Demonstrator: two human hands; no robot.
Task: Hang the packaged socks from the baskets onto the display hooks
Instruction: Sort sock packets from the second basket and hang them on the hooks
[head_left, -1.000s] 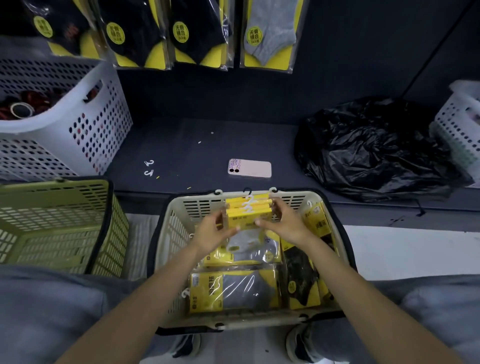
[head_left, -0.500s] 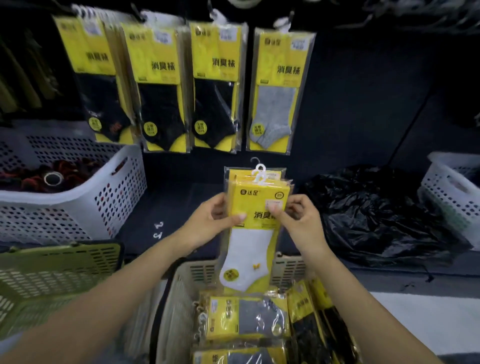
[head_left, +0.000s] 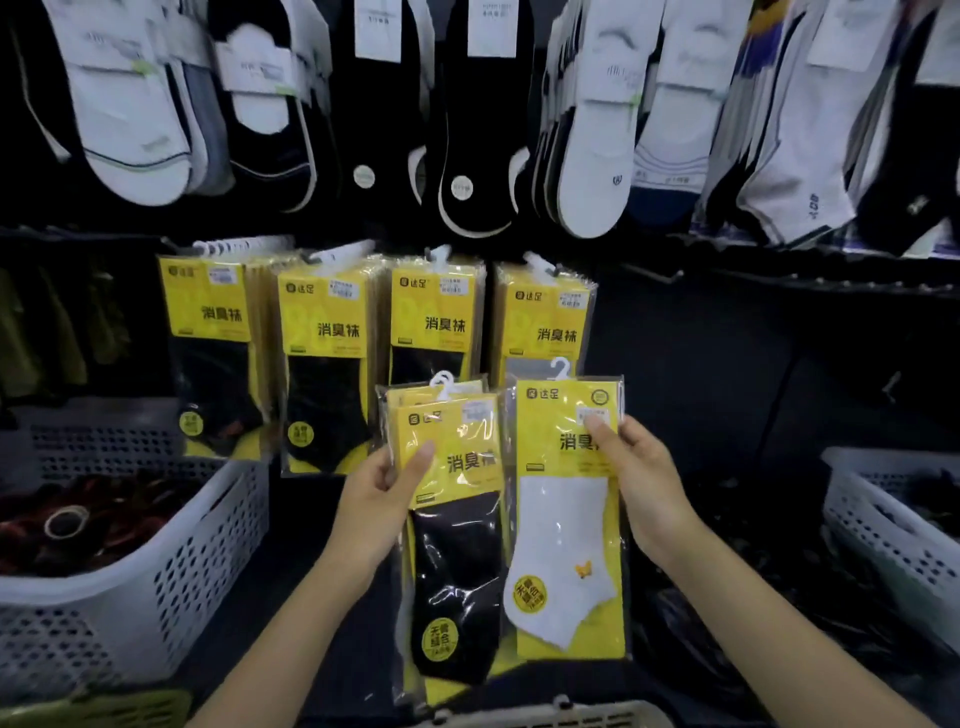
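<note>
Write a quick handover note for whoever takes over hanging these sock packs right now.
Left hand grips a small stack of packs with a black sock in front.
Right hand pinches a single white-sock pack, held beside the stack. Both are in front of and below the hung rows, on no hook.
Done: four rows of yellow packs hang ahead.
Left: hang the white-sock pack and the stack. Then check the basket at the bottom edge, whose contents are out of view.
</note>
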